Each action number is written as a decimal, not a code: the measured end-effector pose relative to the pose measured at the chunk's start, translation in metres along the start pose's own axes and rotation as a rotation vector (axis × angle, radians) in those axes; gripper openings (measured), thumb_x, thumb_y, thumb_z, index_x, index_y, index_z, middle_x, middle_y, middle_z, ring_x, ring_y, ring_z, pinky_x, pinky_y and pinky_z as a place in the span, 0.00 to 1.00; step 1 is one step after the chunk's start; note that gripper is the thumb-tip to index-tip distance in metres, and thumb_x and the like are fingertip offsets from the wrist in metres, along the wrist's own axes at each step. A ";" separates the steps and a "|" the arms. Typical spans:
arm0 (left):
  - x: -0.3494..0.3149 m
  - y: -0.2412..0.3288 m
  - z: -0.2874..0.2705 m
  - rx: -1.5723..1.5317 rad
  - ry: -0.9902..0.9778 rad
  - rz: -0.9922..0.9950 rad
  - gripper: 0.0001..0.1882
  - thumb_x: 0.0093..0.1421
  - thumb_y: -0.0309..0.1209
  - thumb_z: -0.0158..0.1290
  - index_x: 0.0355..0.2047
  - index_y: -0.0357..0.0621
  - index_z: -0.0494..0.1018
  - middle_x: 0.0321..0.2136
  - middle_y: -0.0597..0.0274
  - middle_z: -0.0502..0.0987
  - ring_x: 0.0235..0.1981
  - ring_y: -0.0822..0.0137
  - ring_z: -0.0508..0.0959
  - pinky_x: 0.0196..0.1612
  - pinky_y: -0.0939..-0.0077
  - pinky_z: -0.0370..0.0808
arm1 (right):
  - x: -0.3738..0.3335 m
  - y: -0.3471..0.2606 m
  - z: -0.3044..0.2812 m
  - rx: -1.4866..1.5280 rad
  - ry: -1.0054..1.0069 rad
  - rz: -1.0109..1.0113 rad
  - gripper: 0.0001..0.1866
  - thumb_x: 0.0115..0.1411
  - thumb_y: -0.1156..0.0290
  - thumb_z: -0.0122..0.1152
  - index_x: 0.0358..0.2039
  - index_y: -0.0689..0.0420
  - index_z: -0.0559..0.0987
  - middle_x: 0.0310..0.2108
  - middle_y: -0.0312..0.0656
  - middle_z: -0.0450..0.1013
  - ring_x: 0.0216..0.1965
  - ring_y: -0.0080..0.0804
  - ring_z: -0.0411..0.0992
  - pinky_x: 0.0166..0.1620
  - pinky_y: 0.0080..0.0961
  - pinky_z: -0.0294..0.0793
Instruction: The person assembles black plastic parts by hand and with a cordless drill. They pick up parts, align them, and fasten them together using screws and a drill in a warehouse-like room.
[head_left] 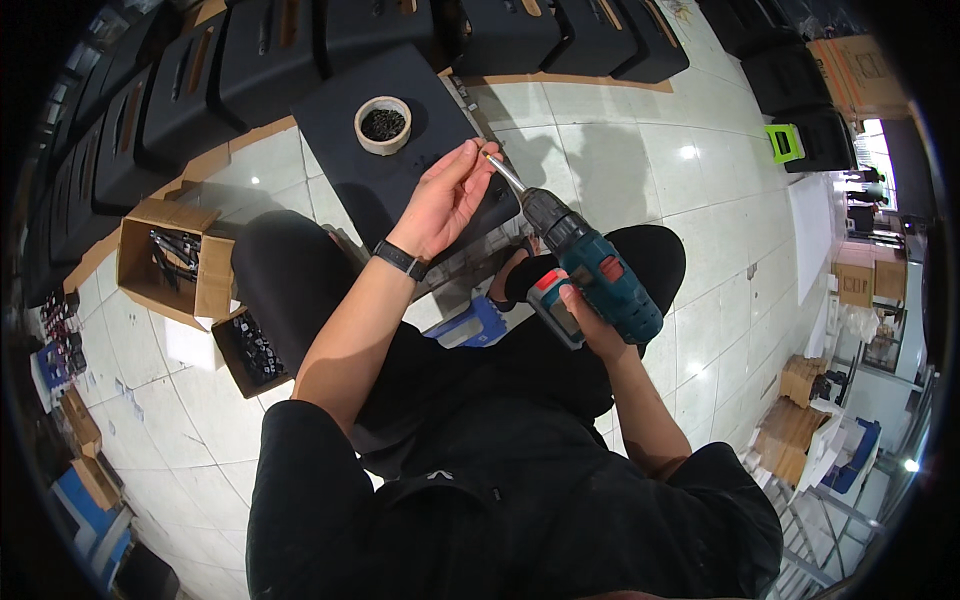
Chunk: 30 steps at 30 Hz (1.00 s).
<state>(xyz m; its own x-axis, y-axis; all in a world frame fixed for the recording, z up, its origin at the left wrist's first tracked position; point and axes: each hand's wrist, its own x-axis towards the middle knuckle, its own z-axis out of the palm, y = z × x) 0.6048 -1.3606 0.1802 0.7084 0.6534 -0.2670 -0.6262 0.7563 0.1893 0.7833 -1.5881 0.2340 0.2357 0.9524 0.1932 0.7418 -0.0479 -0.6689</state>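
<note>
My right hand (pixel 596 328) grips the handle of a teal and black cordless drill (pixel 618 288) with red accents. Its long metal bit (pixel 508 176) points away and to the left. At the tip of that bit, the fingers of my left hand (pixel 452 196) are pinched together; whatever they hold is too small to make out. Below the left hand lies the flat top of a black case (pixel 345 118). On it stands a round pale bowl (pixel 386 149) filled with small dark screws (pixel 382 123).
Large black cases (pixel 268 60) line the far side and left. Beside my left knee are a cardboard box (pixel 215 275) of black parts and a smaller box (pixel 232 355) of small dark pieces. A blue plastic stool (pixel 470 325) shows between my legs. Cartons (pixel 862 75) stand at far right.
</note>
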 end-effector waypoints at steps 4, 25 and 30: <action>0.000 -0.001 -0.003 0.036 0.016 -0.009 0.14 0.75 0.33 0.53 0.54 0.37 0.77 0.47 0.57 0.84 0.46 0.70 0.86 0.47 0.83 0.88 | -0.001 0.004 0.001 0.013 0.020 -0.028 0.10 0.58 0.72 0.72 0.41 0.54 0.83 0.34 0.42 0.80 0.35 0.42 0.82 0.41 0.35 0.82; 0.018 -0.002 -0.029 0.197 0.086 -0.326 0.09 0.71 0.34 0.60 0.50 0.51 0.78 0.40 0.74 0.82 0.43 0.74 0.83 0.48 0.74 0.81 | 0.029 -0.023 -0.047 0.163 -0.157 -0.026 0.15 0.59 0.71 0.76 0.44 0.58 0.82 0.38 0.41 0.82 0.38 0.33 0.81 0.46 0.31 0.82; 0.032 -0.018 -0.045 0.530 0.137 -0.280 0.13 0.67 0.35 0.66 0.50 0.52 0.80 0.38 0.76 0.83 0.37 0.80 0.82 0.35 0.81 0.78 | 0.017 -0.011 -0.069 -0.087 -0.246 0.078 0.17 0.60 0.73 0.74 0.49 0.61 0.82 0.42 0.43 0.82 0.43 0.32 0.81 0.48 0.26 0.78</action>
<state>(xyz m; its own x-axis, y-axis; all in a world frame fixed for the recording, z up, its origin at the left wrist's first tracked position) 0.6239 -1.3547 0.1258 0.7526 0.4435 -0.4866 -0.1501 0.8352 0.5291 0.8228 -1.5920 0.2941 0.1422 0.9889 -0.0435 0.7811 -0.1391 -0.6088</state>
